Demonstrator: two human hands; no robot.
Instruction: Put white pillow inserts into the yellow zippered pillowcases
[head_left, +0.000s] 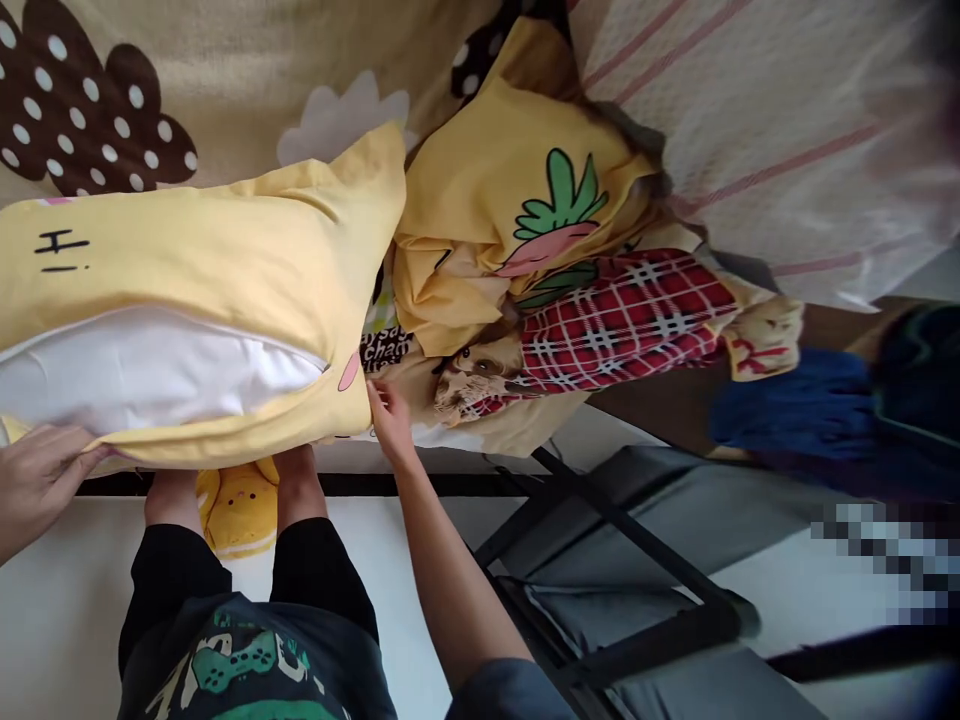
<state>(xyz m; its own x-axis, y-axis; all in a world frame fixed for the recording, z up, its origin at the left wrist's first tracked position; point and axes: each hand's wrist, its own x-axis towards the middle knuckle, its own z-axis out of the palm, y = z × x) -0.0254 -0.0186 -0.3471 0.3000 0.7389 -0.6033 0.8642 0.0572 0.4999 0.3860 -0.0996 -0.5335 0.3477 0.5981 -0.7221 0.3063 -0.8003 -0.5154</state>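
Note:
A yellow pillowcase (225, 250) with "Hi" printed on it lies in front of me. Through its long side opening a white pillow (150, 365) shows inside. At the left, my left hand (45, 475) pinches the near edge of that opening between thumb and fingers. My right hand (390, 415) is at the pillowcase's near right corner, with its fingers closed on the fabric. Just beyond that corner lies a crumpled yellow cloth (480, 180) with a green and pink print.
A red plaid cloth (630, 320) lies on the bed to the right. The polka-dot patterned bedsheet (240, 60) spreads behind. A folding chair (637, 540) with a dark frame stands at lower right. A yellow plush-like item (240, 508) sits between my legs.

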